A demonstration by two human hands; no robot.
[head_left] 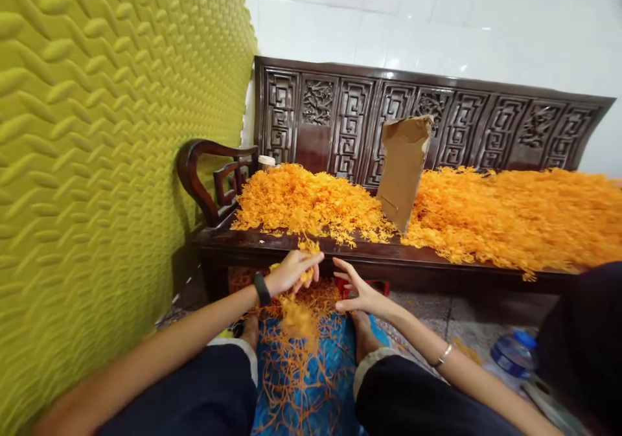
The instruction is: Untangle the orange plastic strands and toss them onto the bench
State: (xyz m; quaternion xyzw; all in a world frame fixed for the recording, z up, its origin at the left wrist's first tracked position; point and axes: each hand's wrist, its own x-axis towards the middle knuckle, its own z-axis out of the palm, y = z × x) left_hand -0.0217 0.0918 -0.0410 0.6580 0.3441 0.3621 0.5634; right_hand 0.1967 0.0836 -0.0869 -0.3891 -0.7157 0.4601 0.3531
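Observation:
My left hand [294, 271], with a black band on the wrist, is closed on a small clump of orange plastic pieces [308, 249] just in front of the bench edge. My right hand [356, 292] is beside it, fingers spread, holding nothing. A dark carved wooden bench [272, 245] in front of me carries a big heap of the same orange pieces [510, 216] along its seat. Loose orange strands [299, 332] lie on a blue sheet [335, 384] between my feet, and some look to be falling below my left hand.
A piece of brown cardboard [403, 167] leans against the bench back, splitting the heap. A yellow-green textured wall [97, 164] stands at my left. A plastic water bottle [512, 353] lies on the floor at the right. A dark shape fills the right edge.

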